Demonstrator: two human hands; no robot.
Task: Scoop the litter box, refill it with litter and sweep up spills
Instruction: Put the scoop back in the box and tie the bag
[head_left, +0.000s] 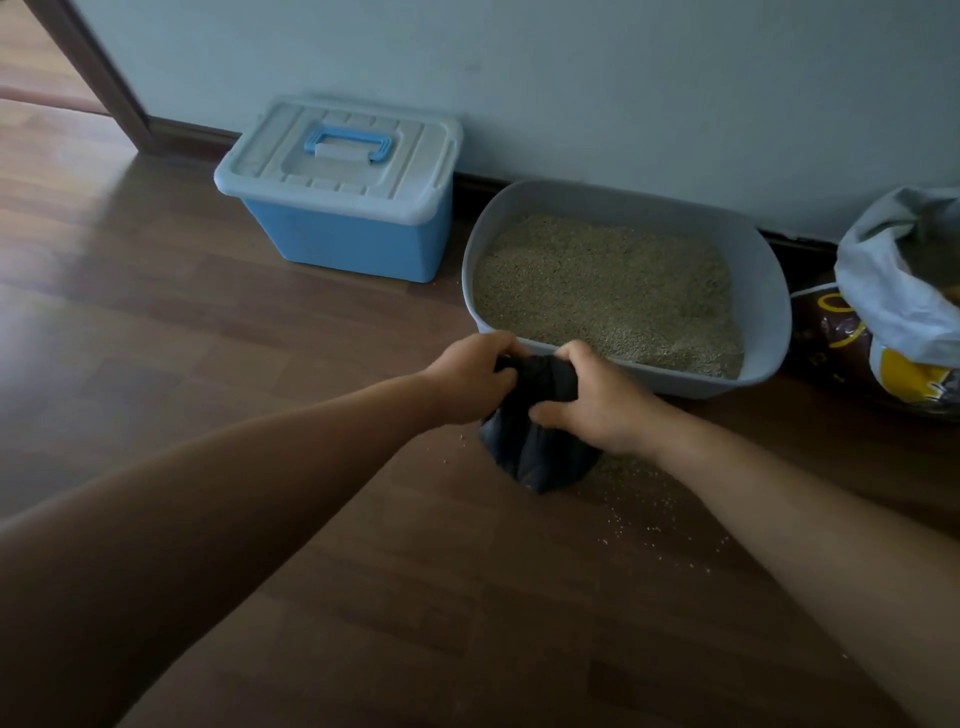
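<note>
While no writing reads clearly, both hands (470, 376) (597, 400) pinch a dark bag (540, 452).

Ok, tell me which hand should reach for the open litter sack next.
Right. The right hand grips the dark plastic bag on the side nearer the open litter sack, which sits right of the grey litter box. The left hand would have to cross over.

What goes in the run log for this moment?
left hand + right hand: gripping dark bag | litter box: filled | spilled litter: unswept
</note>
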